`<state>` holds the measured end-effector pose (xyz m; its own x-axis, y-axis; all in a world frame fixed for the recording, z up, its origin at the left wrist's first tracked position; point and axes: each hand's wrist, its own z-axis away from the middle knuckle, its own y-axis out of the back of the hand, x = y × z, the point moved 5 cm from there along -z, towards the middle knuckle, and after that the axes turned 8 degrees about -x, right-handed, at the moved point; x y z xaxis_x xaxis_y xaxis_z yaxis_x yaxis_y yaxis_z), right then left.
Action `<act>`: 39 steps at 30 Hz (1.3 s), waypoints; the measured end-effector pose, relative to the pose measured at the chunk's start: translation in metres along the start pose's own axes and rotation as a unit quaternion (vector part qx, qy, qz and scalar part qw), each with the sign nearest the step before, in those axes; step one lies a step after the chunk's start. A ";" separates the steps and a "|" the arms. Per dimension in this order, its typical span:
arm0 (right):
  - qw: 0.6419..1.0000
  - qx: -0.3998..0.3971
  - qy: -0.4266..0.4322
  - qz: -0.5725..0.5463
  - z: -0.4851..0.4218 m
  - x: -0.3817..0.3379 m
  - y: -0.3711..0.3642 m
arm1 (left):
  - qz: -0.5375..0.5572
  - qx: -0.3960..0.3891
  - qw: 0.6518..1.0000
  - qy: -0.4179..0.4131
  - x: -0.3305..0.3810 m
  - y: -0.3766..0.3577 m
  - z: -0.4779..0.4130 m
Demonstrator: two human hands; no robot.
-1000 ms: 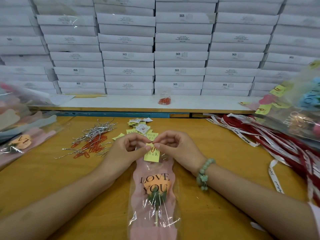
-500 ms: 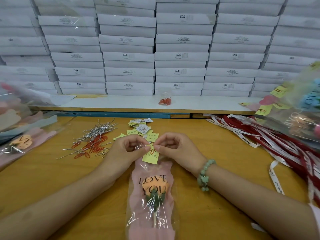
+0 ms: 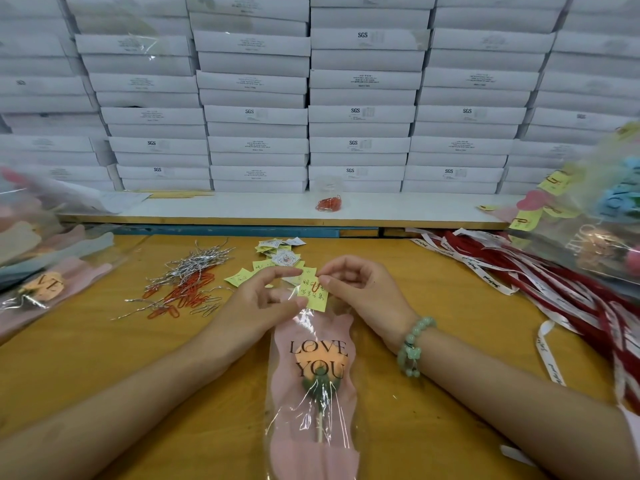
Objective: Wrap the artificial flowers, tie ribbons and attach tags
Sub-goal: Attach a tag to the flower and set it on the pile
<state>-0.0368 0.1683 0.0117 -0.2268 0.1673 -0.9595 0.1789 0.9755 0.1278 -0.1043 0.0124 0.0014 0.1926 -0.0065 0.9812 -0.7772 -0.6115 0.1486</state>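
Note:
A wrapped artificial flower (image 3: pixel 313 386) lies lengthwise on the wooden table (image 3: pixel 104 358), an orange bloom in a pink and clear sleeve printed "LOVE YOU". A yellow tag (image 3: pixel 313 293) with a red paper clip sits at the sleeve's far end. My right hand (image 3: pixel 360 292) pinches the top of the tag at the clip with thumb and forefinger. My left hand (image 3: pixel 263 299) has its thumb tip against the tag's lower left corner, while its forefinger is lifted off and its other fingers are loosely curled.
Silver twist ties and red paper clips (image 3: pixel 187 285) lie left of my hands, loose yellow tags (image 3: pixel 277 258) beyond them. Printed ribbons (image 3: pixel 540 289) spread at right under finished flowers (image 3: pixel 595 230). More sleeved flowers (image 3: pixel 45 282) lie at left. White boxes (image 3: pixel 360 112) are stacked behind.
My left hand's fingers have come apart from their pinch and the forefinger has lifted. The right hand keeps its pinch on the tag. The flower has hardly moved.

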 end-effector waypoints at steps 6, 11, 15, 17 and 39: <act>1.000 -0.014 -0.004 0.022 0.000 0.002 -0.002 | -0.015 -0.003 1.000 0.004 -0.001 -0.001 0.000; 0.999 -0.020 -0.004 0.029 -0.001 0.002 -0.001 | -0.011 0.003 1.000 0.001 -0.002 0.000 0.000; 0.999 -0.032 -0.003 0.043 -0.001 0.001 -0.001 | -0.004 0.005 1.000 0.003 -0.003 0.001 0.000; 0.999 -0.041 -0.004 0.034 -0.001 0.001 -0.001 | -0.005 0.006 1.000 0.004 -0.003 0.001 -0.001; 0.997 -0.006 -0.019 -0.074 -0.003 0.004 0.018 | 0.157 -0.202 0.961 0.109 0.006 -0.025 0.016</act>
<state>-0.0376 0.1870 0.0114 -0.2124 0.0161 -0.9770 0.1350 0.9908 -0.0131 -0.0739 0.0149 0.0016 -0.1852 0.0525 0.9813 -0.9540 -0.2492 -0.1667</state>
